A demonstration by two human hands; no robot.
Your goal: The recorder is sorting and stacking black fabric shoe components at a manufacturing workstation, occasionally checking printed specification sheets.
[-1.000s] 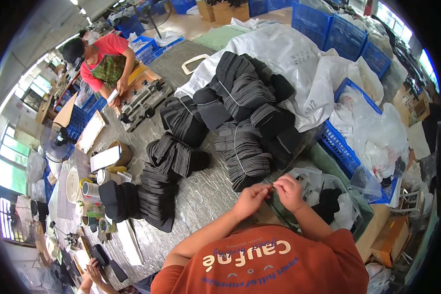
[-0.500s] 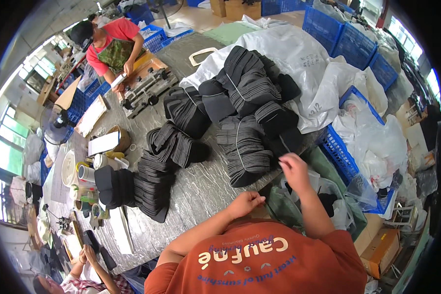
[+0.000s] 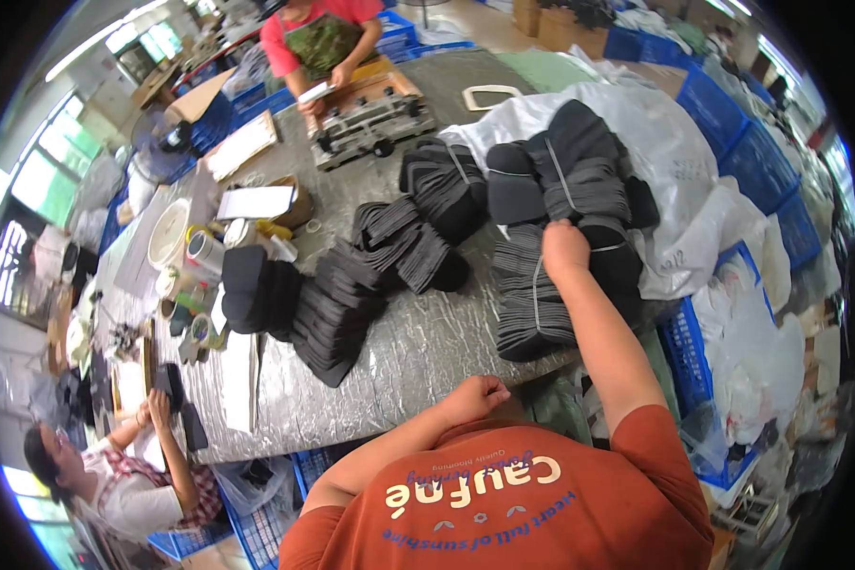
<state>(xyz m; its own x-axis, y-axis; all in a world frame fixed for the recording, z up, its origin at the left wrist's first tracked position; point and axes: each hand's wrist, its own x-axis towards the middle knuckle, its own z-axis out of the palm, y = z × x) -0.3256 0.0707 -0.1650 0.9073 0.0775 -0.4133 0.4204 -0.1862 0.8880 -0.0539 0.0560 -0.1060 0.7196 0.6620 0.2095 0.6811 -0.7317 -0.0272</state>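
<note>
Likely grasping; next needs firm hold. Right hand (image 3: pixel 565 251) at banded pads (image 3: pixel 521 309), near bench (image 3: pixel 418 356) edge, closure unclear; left hand (image 3: pixel 475 398) curled shut.

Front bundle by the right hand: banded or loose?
Banded: a pale band runs across the front bundle of stacked dark pieces, beside the right hand. Its underside is hidden.

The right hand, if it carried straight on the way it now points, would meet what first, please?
The right hand would most likely meet the tied dark bundle just ahead of it; whether they touch now is unclear from this view.
</note>
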